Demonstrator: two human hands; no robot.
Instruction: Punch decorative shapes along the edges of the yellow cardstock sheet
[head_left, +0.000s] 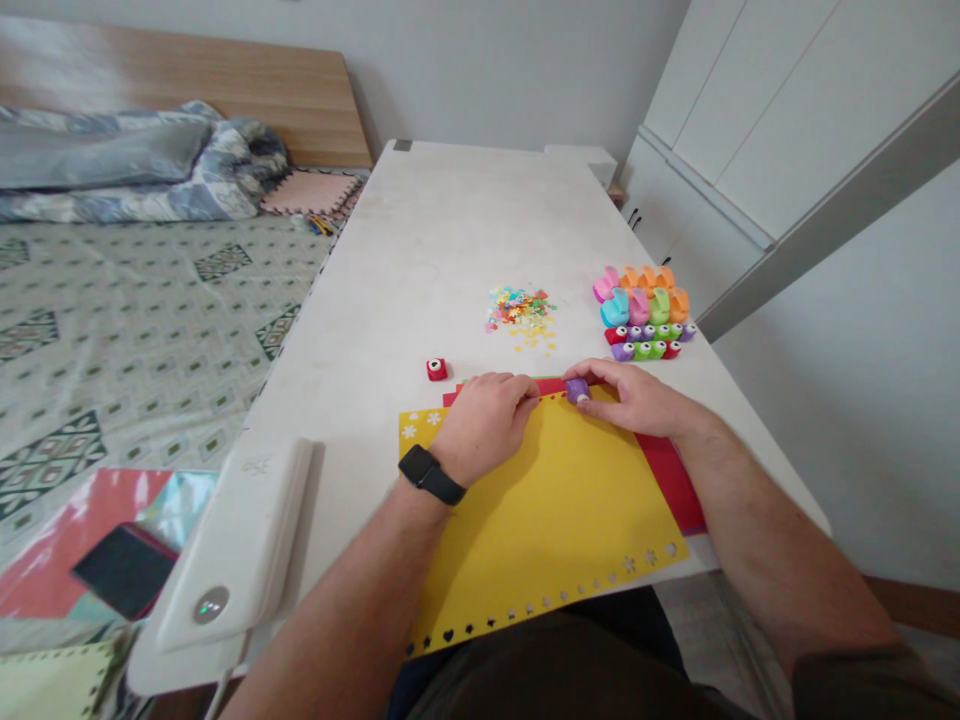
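A yellow paper sheet [555, 510] with punched shapes along its edges lies on the white table [450, 230], on top of red sheets [675, 480]. My left hand [484, 420], a black watch on its wrist, rests closed on the sheet's far edge, pressing it down. My right hand [637, 395] grips a small purple paper punch [577, 391] set on that same far edge. A small red punch [436, 369] stands alone on the table just left of my left hand.
Colourful punched confetti [521, 312] lies mid-table. A cluster of large and small punches [646, 312] sits at the right. A white device [240, 545] rests at the near left corner. A bed [135, 300] lies left; white cabinets [750, 120] stand right.
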